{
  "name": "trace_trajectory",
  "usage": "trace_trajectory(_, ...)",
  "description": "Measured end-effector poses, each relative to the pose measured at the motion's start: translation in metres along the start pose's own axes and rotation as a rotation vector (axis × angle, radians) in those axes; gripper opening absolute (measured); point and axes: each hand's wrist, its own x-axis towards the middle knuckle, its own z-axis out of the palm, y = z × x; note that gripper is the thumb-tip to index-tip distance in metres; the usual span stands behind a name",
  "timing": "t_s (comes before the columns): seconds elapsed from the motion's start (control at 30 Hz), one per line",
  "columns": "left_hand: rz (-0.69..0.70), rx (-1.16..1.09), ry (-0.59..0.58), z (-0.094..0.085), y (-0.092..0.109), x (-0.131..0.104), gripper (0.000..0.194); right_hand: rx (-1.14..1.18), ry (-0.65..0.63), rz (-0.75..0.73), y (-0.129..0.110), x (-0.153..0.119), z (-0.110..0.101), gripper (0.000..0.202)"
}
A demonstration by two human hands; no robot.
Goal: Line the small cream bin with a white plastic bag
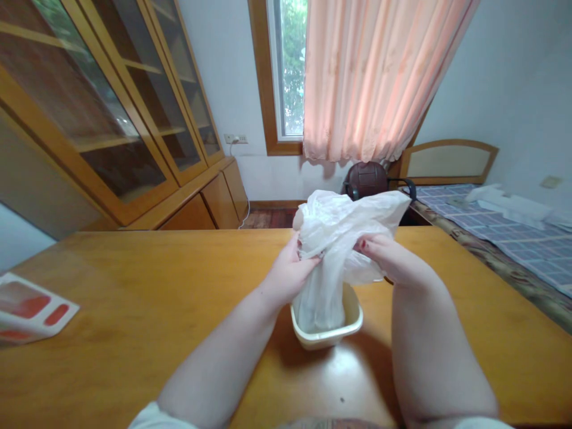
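Note:
A thin white plastic bag (333, 238) is bunched between my hands, its lower part hanging down into a cream-coloured plastic bin (328, 341). On the bag's left side, my left hand (295, 265) grips the film, thumb across the front and fingers partly hidden behind. My right hand (384, 253) pinches the bag's right side, with red nail colour showing on a finger. The bin stands on the wooden table below both hands, and the bag covers much of its opening.
The wooden table (134, 286) spans the foreground, with a white and red box (33, 310) at its left edge. Beyond it are a glass-door cabinet (120, 119), a dark chair (369, 177), a pink curtain (370, 77) and a bed (482, 208).

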Motion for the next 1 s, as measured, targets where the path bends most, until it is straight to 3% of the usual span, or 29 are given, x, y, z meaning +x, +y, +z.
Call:
trace_trajectory(0.07, 0.017, 0.029, 0.028, 0.000, 0.000, 0.001, 0.046, -0.084, -0.170, 0.040, -0.009, -0.006, -0.001, 0.038)
trace_trajectory(0.1, 0.018, 0.044, 0.029, -0.001, 0.000, 0.001, 0.046, -0.099, -0.192, 0.062, -0.013, -0.008, 0.000, 0.035)
trace_trajectory(0.2, 0.018, 0.116, 0.029, -0.003, 0.003, -0.002, 0.054, -0.064, -0.013, 0.045, -0.019, -0.008, 0.009, 0.028)
trace_trajectory(0.27, 0.013, 0.220, 0.042, -0.004, 0.006, -0.006, 0.077, -0.022, 0.133, 0.011, -0.020, -0.005, 0.016, 0.028)
trace_trajectory(0.37, 0.002, 0.410, 0.069, -0.003, 0.007, -0.014, 0.108, 0.045, 0.197, 0.003, -0.019, -0.001, 0.025, 0.033)
trace_trajectory(0.53, 0.147, 0.465, 0.193, 0.001, 0.001, -0.013, 0.085, 0.172, 0.216, -0.020, -0.021, -0.002, 0.027, 0.036)
trace_trajectory(0.63, 0.141, 0.469, 0.303, 0.000, -0.001, -0.009, 0.070, 0.200, 0.220, -0.048, -0.021, -0.002, 0.026, 0.035)
trace_trajectory(0.7, 0.145, 0.463, 0.246, -0.002, 0.002, -0.011, 0.063, 0.202, 0.212, -0.079, -0.021, -0.002, 0.027, 0.031)
trace_trajectory(0.83, 0.212, 0.496, -0.095, -0.003, 0.018, -0.020, 0.077, 0.159, 0.129, -0.175, -0.020, 0.000, 0.036, 0.029)
trace_trajectory(0.9, 0.208, 0.546, -0.087, -0.001, 0.022, -0.021, 0.088, 0.090, 0.067, -0.233, -0.019, 0.000, 0.041, 0.033)
trace_trajectory(1.0, 0.203, 0.554, 0.082, 0.002, 0.019, -0.015, 0.073, 0.006, 0.051, -0.305, -0.017, 0.002, 0.048, 0.032)
